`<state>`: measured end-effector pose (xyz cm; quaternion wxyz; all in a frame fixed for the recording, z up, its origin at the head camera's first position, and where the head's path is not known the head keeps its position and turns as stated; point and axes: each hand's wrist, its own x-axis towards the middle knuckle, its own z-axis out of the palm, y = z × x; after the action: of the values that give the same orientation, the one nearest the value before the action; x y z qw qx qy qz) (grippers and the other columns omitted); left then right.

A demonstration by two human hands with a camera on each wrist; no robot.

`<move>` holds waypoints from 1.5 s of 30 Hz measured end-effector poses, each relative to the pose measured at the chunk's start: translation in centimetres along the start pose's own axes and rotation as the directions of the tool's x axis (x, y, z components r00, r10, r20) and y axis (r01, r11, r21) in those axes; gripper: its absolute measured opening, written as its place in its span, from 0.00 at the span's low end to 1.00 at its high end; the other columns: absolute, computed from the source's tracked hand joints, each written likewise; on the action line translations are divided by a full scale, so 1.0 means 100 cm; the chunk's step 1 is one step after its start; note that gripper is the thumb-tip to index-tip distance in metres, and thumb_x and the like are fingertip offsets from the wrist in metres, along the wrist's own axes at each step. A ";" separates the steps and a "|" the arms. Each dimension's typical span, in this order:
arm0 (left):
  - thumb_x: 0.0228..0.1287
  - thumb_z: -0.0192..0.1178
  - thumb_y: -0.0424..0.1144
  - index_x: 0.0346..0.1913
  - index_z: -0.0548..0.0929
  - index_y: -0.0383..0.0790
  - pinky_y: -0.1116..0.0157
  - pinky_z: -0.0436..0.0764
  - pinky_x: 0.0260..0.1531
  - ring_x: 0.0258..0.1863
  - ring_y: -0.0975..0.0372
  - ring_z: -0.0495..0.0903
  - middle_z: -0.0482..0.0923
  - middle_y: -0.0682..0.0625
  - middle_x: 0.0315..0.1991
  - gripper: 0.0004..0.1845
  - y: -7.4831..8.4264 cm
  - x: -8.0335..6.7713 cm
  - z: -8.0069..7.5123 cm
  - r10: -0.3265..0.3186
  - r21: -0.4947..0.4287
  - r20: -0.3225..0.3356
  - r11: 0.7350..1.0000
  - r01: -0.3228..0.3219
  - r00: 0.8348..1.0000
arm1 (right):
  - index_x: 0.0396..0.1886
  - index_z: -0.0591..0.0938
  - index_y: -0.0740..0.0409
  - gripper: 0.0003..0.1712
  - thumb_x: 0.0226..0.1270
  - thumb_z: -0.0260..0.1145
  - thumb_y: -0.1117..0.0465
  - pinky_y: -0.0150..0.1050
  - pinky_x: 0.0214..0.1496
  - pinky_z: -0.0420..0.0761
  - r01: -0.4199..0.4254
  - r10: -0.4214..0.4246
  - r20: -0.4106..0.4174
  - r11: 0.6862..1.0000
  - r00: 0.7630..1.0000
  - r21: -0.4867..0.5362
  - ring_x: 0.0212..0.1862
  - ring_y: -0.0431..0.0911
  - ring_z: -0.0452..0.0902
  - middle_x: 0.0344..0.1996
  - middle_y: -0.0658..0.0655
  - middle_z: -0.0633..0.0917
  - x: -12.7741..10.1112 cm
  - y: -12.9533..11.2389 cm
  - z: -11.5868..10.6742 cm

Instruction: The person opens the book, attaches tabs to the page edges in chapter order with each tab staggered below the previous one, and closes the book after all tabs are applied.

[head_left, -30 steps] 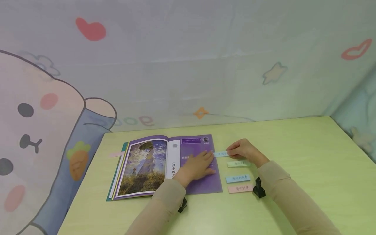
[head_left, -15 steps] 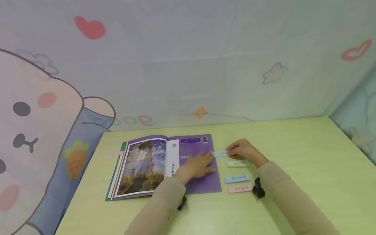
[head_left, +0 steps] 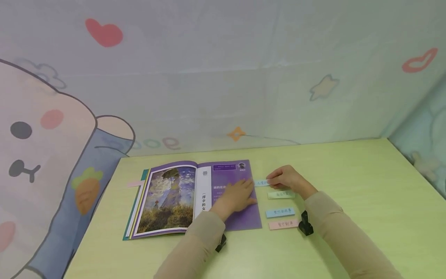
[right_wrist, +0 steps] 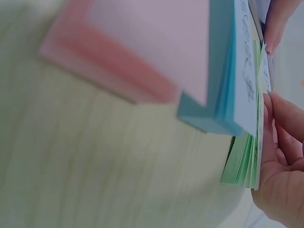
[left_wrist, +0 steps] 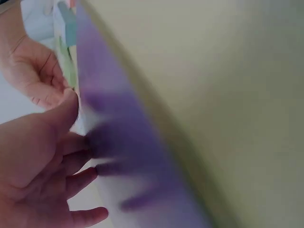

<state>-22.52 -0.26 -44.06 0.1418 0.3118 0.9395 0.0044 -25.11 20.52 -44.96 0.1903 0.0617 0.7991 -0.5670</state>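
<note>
Tab of pink paper (head_left: pixel 135 184) juts from the left edge of an open book (head_left: pixel 199 182), which lies on the left part of the worktop (head_left: pixel 352 170). Left page: painting of a figure with a parasol. Right page: purple, printed.

Left hand (head_left: pixel 238 195) rests on the purple page, fingers spread, tips near its right edge. Paper there looks thin and flexible, likely smooth and apt to slide or lift; broad, flat pressure should suit it.

Just right of that edge, a blue strip (head_left: pixel 260 183), handwritten. Whether its left end overlaps the page, cannot tell. Probably near weightless, soft, easily creased; best held by its right end, lightly.

Near side of the strip, stacked far to near: green pad (head_left: pixel 281 194), blue pad (head_left: pixel 280 212), pink pad (head_left: pixel 283 224). All handwritten on top; green leaves fan apart in the right wrist view, so loose edges may snag.

Right hand (head_left: pixel 289 180) farthest right, above the green pad's far side, thumb and fingers pinching the strip's right end.
</note>
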 end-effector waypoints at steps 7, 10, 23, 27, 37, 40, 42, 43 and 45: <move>0.67 0.47 0.58 0.71 0.59 0.43 0.45 0.60 0.62 0.69 0.55 0.55 0.55 0.51 0.71 0.35 0.009 0.001 0.001 -0.037 -0.010 -0.042 0.999 0.037 0.998 | 0.47 0.79 0.75 0.16 0.60 0.65 0.68 0.35 0.35 0.82 -0.007 0.007 0.005 1.000 1.000 -0.005 0.28 0.41 0.81 0.29 0.56 0.84 -0.001 -0.001 -0.002; 0.67 0.47 0.58 0.70 0.61 0.42 0.45 0.59 0.63 0.69 0.55 0.55 0.57 0.50 0.70 0.35 0.010 0.003 0.000 -0.057 0.010 -0.049 0.998 0.058 0.997 | 0.46 0.79 0.75 0.16 0.60 0.66 0.69 0.34 0.34 0.82 -0.010 0.010 -0.001 1.000 1.000 0.001 0.27 0.41 0.81 0.27 0.56 0.84 0.000 -0.001 0.000; 0.68 0.46 0.58 0.71 0.60 0.45 0.44 0.57 0.63 0.70 0.55 0.53 0.55 0.53 0.71 0.33 0.004 -0.006 0.006 -0.032 0.020 -0.054 0.999 0.033 0.998 | 0.48 0.78 0.76 0.17 0.61 0.65 0.68 0.35 0.35 0.82 -0.010 0.011 0.010 1.000 1.000 -0.009 0.28 0.40 0.81 0.29 0.57 0.84 -0.003 -0.001 0.002; 0.67 0.47 0.58 0.70 0.62 0.44 0.44 0.58 0.62 0.69 0.54 0.55 0.58 0.52 0.70 0.33 0.005 -0.010 0.004 -0.008 0.018 -0.067 1.000 0.010 0.998 | 0.47 0.79 0.75 0.17 0.60 0.65 0.69 0.34 0.34 0.82 -0.012 0.012 -0.003 1.000 1.000 0.000 0.27 0.41 0.80 0.29 0.57 0.84 -0.002 -0.002 0.002; 0.68 0.45 0.57 0.69 0.63 0.44 0.46 0.57 0.64 0.69 0.54 0.54 0.59 0.51 0.69 0.32 0.004 -0.011 0.001 -0.008 0.031 -0.051 0.999 0.009 0.999 | 0.46 0.79 0.75 0.16 0.60 0.65 0.69 0.34 0.33 0.82 -0.009 0.009 -0.001 1.000 1.000 0.000 0.27 0.41 0.81 0.27 0.55 0.84 -0.002 -0.001 0.005; 0.68 0.46 0.58 0.68 0.65 0.44 0.46 0.57 0.64 0.69 0.53 0.55 0.60 0.51 0.69 0.32 0.002 -0.013 0.000 -0.014 0.030 -0.053 0.999 0.015 0.998 | 0.46 0.79 0.75 0.16 0.60 0.65 0.69 0.34 0.33 0.82 -0.005 0.005 0.003 1.000 1.000 0.002 0.27 0.41 0.81 0.26 0.56 0.84 -0.002 -0.001 0.004; 0.67 0.46 0.58 0.68 0.66 0.44 0.46 0.57 0.63 0.69 0.54 0.56 0.61 0.51 0.68 0.32 0.001 -0.014 -0.001 -0.017 0.038 -0.053 0.999 0.019 0.998 | 0.46 0.79 0.75 0.16 0.60 0.65 0.69 0.34 0.33 0.82 -0.009 0.009 0.003 1.000 1.000 -0.001 0.27 0.41 0.81 0.26 0.56 0.84 -0.001 -0.001 0.004; 0.67 0.46 0.59 0.68 0.66 0.44 0.46 0.57 0.63 0.69 0.54 0.56 0.61 0.51 0.68 0.32 0.001 -0.015 -0.001 -0.018 0.046 -0.051 0.999 0.020 0.999 | 0.46 0.79 0.75 0.16 0.60 0.65 0.69 0.34 0.33 0.82 -0.007 0.007 0.005 1.000 1.000 0.000 0.27 0.41 0.80 0.27 0.56 0.84 -0.001 -0.001 0.003; 0.67 0.46 0.59 0.68 0.65 0.43 0.47 0.59 0.63 0.68 0.55 0.58 0.61 0.51 0.68 0.33 0.000 -0.014 -0.002 -0.013 0.068 -0.047 0.998 0.016 0.999 | 0.46 0.79 0.75 0.16 0.61 0.65 0.69 0.34 0.33 0.82 -0.005 0.005 0.008 1.000 1.000 0.002 0.27 0.41 0.80 0.27 0.56 0.84 -0.001 -0.001 0.002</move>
<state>-21.47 -1.10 -43.49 0.1093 0.3094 0.9444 -0.0213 -25.00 20.28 -44.94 0.1947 0.0618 0.7976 -0.5676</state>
